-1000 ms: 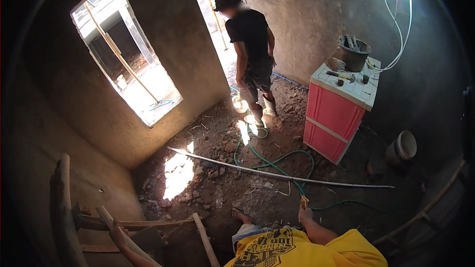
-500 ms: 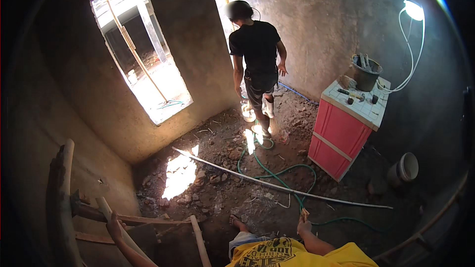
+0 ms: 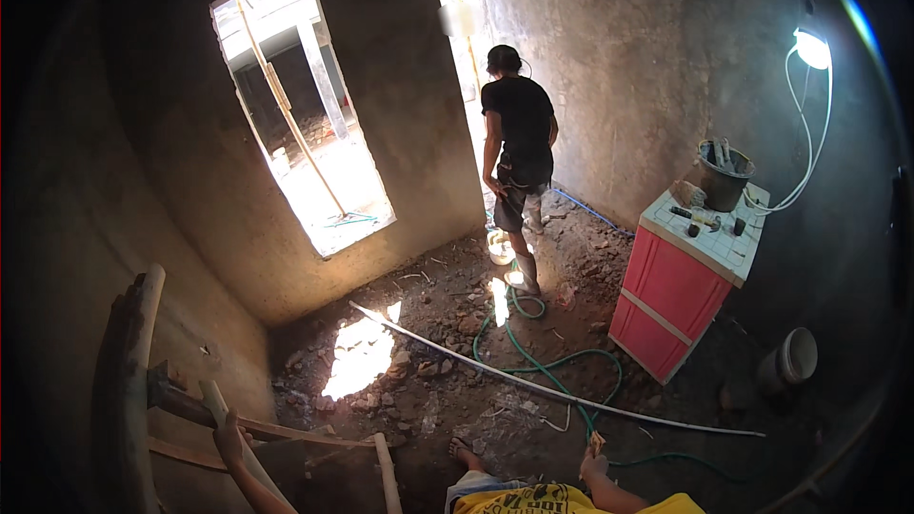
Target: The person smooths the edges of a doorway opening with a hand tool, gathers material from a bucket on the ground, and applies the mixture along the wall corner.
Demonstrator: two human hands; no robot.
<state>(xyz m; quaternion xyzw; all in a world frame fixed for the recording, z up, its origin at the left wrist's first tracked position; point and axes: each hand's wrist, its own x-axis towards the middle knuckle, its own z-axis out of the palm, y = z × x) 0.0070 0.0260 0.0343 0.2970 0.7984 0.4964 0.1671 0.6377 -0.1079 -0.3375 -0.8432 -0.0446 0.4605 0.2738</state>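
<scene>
My left hand grips a pale wooden pole at the lower left, beside a dark crossbar and more timber poles. My right hand is closed on a small tan object at the lower centre; whether it is fixed to the green hose beside it I cannot tell. My bare foot rests on the rubble floor below me, near a long white pipe.
A person in black stands near the bright doorway. A pink cabinet at right carries a bucket and small tools. A lit lamp hangs above, a white bucket lies lower, and a window opening is at left.
The person in black has walked away from me toward the doorway. The view has shifted, so the room sits farther right in the picture. Both my hands keep their grips.
</scene>
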